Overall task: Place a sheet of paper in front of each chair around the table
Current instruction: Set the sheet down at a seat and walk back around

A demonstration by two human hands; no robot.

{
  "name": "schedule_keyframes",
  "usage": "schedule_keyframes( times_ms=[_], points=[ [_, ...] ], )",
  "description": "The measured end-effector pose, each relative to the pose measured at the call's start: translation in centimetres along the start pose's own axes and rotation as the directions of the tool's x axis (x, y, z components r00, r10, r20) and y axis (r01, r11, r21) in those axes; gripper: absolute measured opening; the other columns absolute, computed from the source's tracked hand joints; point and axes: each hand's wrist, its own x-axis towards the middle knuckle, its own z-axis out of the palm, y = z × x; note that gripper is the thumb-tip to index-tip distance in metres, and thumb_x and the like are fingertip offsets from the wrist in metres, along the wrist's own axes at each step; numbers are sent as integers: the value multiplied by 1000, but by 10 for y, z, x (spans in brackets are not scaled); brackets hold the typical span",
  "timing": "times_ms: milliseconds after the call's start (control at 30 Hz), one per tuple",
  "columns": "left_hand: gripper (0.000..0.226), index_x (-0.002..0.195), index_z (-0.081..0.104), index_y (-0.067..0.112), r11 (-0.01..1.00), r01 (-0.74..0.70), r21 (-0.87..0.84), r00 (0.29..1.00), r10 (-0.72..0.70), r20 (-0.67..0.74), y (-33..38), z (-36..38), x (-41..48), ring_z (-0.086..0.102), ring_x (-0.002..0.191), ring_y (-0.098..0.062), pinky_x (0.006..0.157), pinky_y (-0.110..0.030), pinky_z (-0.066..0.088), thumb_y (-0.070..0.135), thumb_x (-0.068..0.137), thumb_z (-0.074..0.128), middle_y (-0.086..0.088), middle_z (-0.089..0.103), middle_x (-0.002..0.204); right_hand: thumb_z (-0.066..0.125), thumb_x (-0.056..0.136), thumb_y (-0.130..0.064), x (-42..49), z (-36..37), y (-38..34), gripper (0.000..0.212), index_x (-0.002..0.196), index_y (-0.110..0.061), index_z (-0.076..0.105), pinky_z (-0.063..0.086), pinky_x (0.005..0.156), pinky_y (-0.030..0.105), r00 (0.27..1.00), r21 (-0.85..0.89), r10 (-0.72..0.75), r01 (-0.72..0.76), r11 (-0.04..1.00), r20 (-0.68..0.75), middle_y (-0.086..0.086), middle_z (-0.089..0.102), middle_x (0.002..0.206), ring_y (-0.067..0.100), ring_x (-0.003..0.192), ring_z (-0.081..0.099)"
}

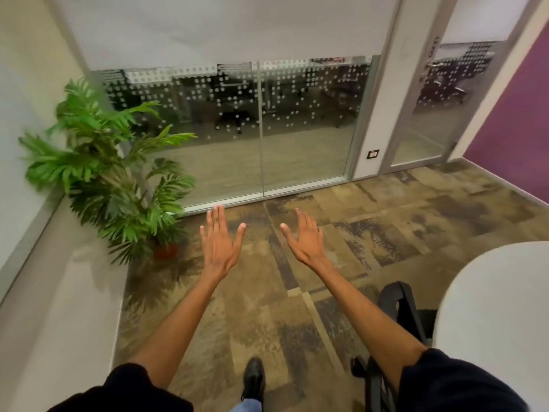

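Both my arms stretch forward over the carpet. My left hand is flat, fingers straight and thumb spread, holding nothing. My right hand mirrors it, open and empty. A rounded white table fills the lower right corner. A black office chair stands at its left edge, partly hidden behind my right forearm. No sheet of paper is in view.
A potted green plant stands in the left corner by a low white ledge. Glass partition panels with dot frosting run across the back, a glass door at right. My black shoe is on the patterned carpet.
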Motion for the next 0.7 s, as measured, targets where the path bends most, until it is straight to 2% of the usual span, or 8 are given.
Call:
schedule_keyframes(
  times_ms=[233,333,533,700],
  points=[
    [77,160,7,18,986,-164,16,983,162,89,21,47,161,1,156,-20,124,-53,9,59,99,31,-1,3,167,32,97,-60,133,5,27,72,154,-17,22,20,119,53,983,3,144,-144,990,-110,4,28,159,21,147,26],
    [78,160,6,18,982,-184,-36,972,187,140,41,71,210,-2,156,-18,125,-53,7,60,99,29,1,1,167,31,97,-61,172,-1,44,72,155,-19,21,22,118,53,972,-8,181,-184,983,-148,3,29,159,21,146,27],
    [78,159,2,18,944,-320,-83,927,330,179,112,131,293,-9,155,-14,125,-51,3,62,98,23,3,-8,166,27,95,-65,245,-23,95,78,157,-21,11,18,119,54,926,21,279,-283,959,-254,1,21,162,20,149,21],
    [76,159,5,20,895,-432,-115,867,447,220,177,196,350,-11,154,-15,126,-48,2,62,98,22,2,-7,166,25,94,-68,295,-45,161,80,157,-22,6,18,119,56,877,23,378,-389,921,-298,0,20,163,21,149,21]
  ],
)
